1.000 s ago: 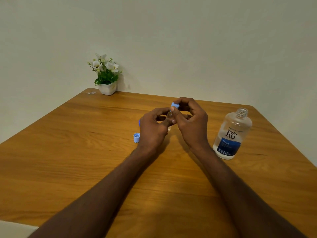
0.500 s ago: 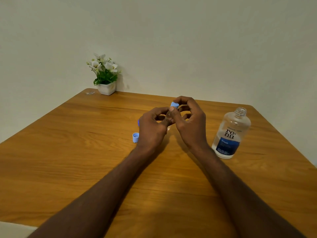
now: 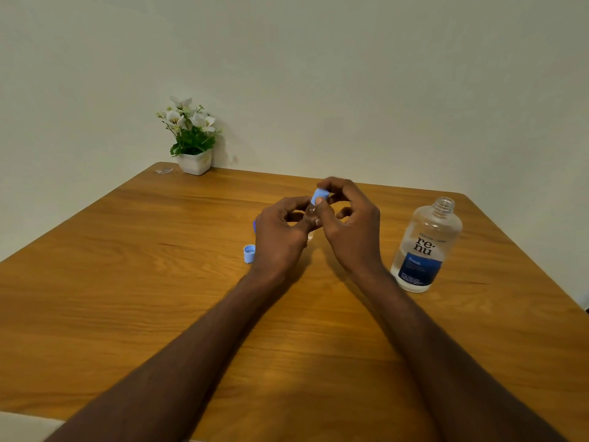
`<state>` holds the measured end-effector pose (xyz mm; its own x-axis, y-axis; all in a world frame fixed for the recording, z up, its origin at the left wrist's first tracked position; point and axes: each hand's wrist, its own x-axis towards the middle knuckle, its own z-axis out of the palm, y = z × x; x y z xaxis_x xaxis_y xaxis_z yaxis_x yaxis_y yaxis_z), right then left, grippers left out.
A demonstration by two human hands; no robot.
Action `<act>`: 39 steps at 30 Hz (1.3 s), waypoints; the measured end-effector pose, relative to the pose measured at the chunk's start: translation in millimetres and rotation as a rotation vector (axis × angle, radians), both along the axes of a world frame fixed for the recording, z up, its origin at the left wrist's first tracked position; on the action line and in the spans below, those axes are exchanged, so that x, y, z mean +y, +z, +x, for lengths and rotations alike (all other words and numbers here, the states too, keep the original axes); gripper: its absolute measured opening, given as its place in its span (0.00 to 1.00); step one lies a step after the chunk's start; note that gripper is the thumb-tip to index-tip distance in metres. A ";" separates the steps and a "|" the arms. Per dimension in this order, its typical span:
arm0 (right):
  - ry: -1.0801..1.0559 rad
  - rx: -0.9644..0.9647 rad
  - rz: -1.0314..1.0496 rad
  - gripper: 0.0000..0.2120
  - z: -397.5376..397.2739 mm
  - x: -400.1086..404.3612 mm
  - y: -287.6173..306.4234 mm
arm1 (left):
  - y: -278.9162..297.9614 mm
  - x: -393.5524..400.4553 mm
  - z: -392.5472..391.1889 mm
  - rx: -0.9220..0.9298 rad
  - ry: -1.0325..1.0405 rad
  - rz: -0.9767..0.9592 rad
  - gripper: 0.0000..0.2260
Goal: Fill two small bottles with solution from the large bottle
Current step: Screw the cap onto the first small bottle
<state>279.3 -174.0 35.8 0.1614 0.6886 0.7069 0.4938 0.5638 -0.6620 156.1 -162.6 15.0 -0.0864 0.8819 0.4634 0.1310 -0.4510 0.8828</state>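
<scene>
1. My right hand (image 3: 350, 231): thumb and forefinger pinched on a light blue cap (image 3: 319, 196), which sits at the top of the small bottle, tilted slightly left.
2. My left hand (image 3: 280, 237): fingers curled closed around the small clear bottle (image 3: 309, 212); only its shoulder and a sliver of its base show between my two hands, the rest hidden by my fingers. The bottle is held above the table, not resting on it.
3. Whether the cap is fully seated on the neck I cannot tell.
4. Loose blue cap (image 3: 249, 253): on the table just left of my left hand, lying on its side, its open end showing.
5. Blue edge (image 3: 254, 225): a small piece showing behind my left hand; too hidden to identify.
6. Large bottle (image 3: 425, 247): upright, uncapped, to the right of my right wrist, apart from it; clear, with a blue label reading "renu".
7. Wooden table (image 3: 127, 282): bears everything listed.
8. Potted plant (image 3: 191, 138): white flowers in a white pot, far left corner of the table, against the wall, well apart from my hands.
</scene>
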 end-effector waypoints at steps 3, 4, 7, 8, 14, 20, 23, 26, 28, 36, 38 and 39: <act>-0.011 -0.021 0.004 0.12 -1.6 -0.3 -0.1 | -0.8 0.7 0.3 0.015 0.010 0.007 0.15; -0.007 -0.021 0.006 0.13 -1.7 -0.4 0.6 | -1.0 0.7 0.5 0.017 0.011 0.009 0.15; 0.019 0.008 0.007 0.16 0.0 -0.3 2.1 | 0.4 0.1 0.6 0.008 0.007 -0.007 0.15; 0.018 0.014 0.002 0.17 0.8 0.2 2.0 | 0.6 0.0 0.6 0.006 0.003 -0.011 0.16; 0.021 0.022 -0.008 0.19 0.6 -0.4 1.1 | 0.7 -2.8 1.5 0.008 -0.007 -0.001 0.15; 0.012 0.020 -0.033 0.18 1.8 1.0 -0.4 | 1.6 -4.1 0.3 0.009 -0.011 0.020 0.15; 0.032 0.027 -0.027 0.19 2.6 1.2 0.0 | 1.6 -3.0 0.3 0.005 -0.006 0.006 0.16; 0.037 0.030 -0.021 0.19 3.1 1.4 0.6 | 1.4 -1.1 0.0 0.013 0.001 0.001 0.17; 0.028 0.000 -0.012 0.18 2.0 1.6 -0.5 | 1.3 -1.4 -0.3 0.021 0.007 0.006 0.16; 0.009 -0.020 -0.010 0.13 4.3 3.2 -1.6 | 2.0 -3.5 1.4 0.019 0.003 -0.010 0.14; 0.028 -0.011 -0.009 0.17 4.5 2.8 -1.7 | 2.4 -2.4 0.6 0.016 0.002 -0.002 0.15; 0.030 -0.007 -0.013 0.18 4.5 3.3 -1.5 | 2.5 -1.9 0.2 0.013 0.002 0.002 0.15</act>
